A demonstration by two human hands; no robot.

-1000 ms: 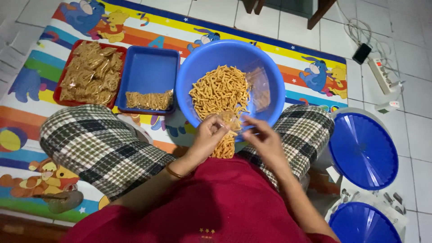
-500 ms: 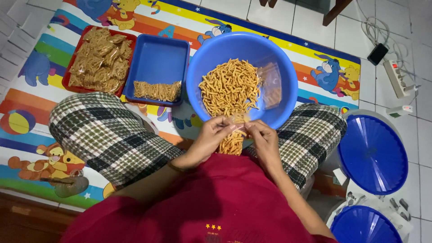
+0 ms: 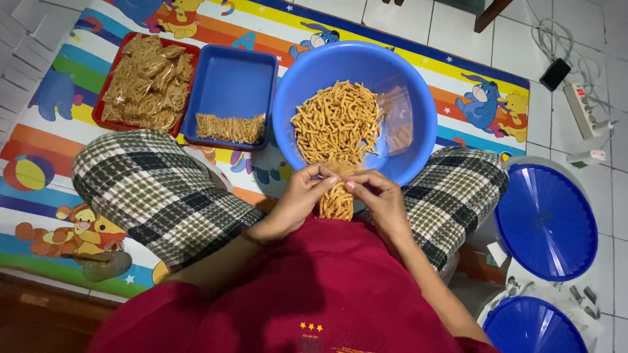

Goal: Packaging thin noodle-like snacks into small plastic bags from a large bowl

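I sit cross-legged on a mat with a large blue basin [image 3: 418, 104] between my knees, heaped with thin orange-brown snack sticks [image 3: 337, 124]. Both hands meet at the basin's near rim. My left hand [image 3: 297, 199] and my right hand [image 3: 379, 196] pinch the top of a small clear bag of snack sticks [image 3: 336, 199] that hangs between them over my lap. Empty clear plastic bags [image 3: 398, 121] lie inside the basin on its right side.
A blue rectangular tray [image 3: 229, 82] holds one filled packet along its near edge. To its left stands a red tray [image 3: 147, 82] piled with filled packets. Two white buckets with blue lids [image 3: 546, 222] [image 3: 533, 327] stand at my right. A power strip [image 3: 585, 98] lies on the tiles.
The view has shifted slightly. My hands have drawn closer together and nearer my body, still gripping the small bag at its top.
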